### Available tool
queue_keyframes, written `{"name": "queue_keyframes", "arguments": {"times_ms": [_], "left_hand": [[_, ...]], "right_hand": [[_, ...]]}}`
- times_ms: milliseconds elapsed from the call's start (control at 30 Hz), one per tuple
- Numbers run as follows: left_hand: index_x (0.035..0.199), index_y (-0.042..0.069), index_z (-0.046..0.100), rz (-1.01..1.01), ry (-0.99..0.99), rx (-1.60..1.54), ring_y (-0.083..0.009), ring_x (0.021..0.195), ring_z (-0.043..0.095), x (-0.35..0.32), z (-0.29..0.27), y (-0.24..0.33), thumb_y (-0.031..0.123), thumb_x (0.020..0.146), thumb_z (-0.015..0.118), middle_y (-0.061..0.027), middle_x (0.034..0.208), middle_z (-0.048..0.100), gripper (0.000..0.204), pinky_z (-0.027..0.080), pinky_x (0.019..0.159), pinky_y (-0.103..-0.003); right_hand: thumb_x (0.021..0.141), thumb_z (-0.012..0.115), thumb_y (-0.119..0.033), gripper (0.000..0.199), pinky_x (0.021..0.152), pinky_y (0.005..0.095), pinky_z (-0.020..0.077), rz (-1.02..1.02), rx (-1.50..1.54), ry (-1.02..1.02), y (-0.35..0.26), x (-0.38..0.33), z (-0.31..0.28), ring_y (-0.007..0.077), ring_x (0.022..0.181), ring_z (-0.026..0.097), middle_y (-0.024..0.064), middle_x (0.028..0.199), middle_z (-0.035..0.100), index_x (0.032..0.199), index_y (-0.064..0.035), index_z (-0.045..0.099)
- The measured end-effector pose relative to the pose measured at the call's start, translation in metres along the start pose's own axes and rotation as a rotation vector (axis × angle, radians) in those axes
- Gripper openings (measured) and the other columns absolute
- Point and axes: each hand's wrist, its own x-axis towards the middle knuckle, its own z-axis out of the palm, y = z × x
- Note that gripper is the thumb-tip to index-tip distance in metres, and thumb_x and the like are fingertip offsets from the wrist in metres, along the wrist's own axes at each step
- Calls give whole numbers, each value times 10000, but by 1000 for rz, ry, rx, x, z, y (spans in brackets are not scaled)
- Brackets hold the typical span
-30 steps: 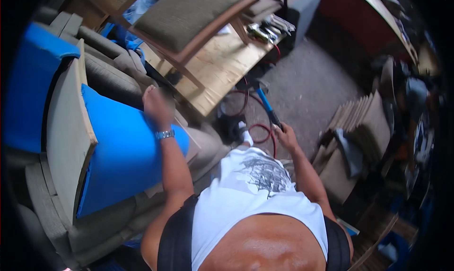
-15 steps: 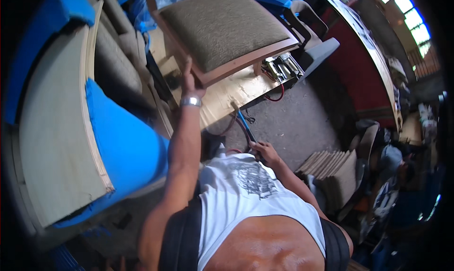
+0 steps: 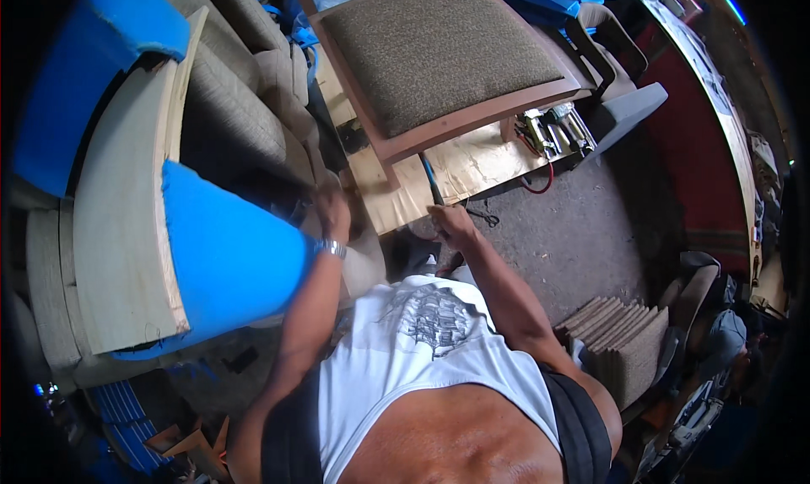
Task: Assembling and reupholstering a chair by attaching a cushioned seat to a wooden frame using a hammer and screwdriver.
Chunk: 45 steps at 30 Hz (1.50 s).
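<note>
A wooden chair [image 3: 472, 117] with a padded seat in speckled brown fabric stands on a plywood-topped bench [image 3: 413, 193]. My right hand [image 3: 453, 225] is closed round the dark grip of a slim blue-shafted tool [image 3: 433, 180]. Its far end passes behind the chair's front rail, so its kind does not show. My left hand [image 3: 333, 212], with a metal watch at the wrist, is off the chair, beside beige upholstered furniture [image 3: 245, 104]. Motion smears its fingers, and whether it touches that fabric is unclear.
Metal air staplers [image 3: 555, 131] lie on the bench's right end near a red hose [image 3: 550, 180]. Dark scissors [image 3: 485, 218] hang by the bench edge. A blue-covered panel [image 3: 232, 256] with a wooden edge stands at left. Folded brown pads [image 3: 620, 340] are stacked at lower right.
My left hand has let go of the chair's front corner and dropped toward the beige upholstery. My right hand has reached forward with the tool, whose tip is now behind the chair rail.
</note>
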Motion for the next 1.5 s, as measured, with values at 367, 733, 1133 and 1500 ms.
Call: {"name": "queue_keyframes", "arguments": {"times_ms": [367,733,1133,1500], "left_hand": [[1153,-9,550,51,-424,270,-295,929,676,-117,-11,-133,297,926,652,-185,968,688,394,529,815,-388],[1359,2,454,1025,-165,166,-434,1339,401,-39,21,158,428,850,741,-241,1458,420,723,346,1098,-500],[1425,-21,362,754,-150,275,-442,1406,322,-36,134,218,327,790,807,-311,1509,315,850,289,1152,-491],[1512,2,289,378,70,519,-432,1376,376,-83,251,264,472,942,582,-298,1503,360,795,295,1137,-467]], "right_hand": [[831,652,-236,265,438,322,399,247,-237,-134,43,-58,-59,150,480,524,33,626,573,683,-25,592],[816,696,-188,273,466,363,422,703,167,442,71,-155,-126,208,523,561,73,615,586,626,-23,591],[820,720,-220,235,409,337,429,410,309,874,86,-130,-279,163,445,532,48,581,546,779,-32,584],[837,734,-251,259,396,313,405,269,155,634,95,-48,-534,131,451,524,10,575,518,793,-64,560]]}}
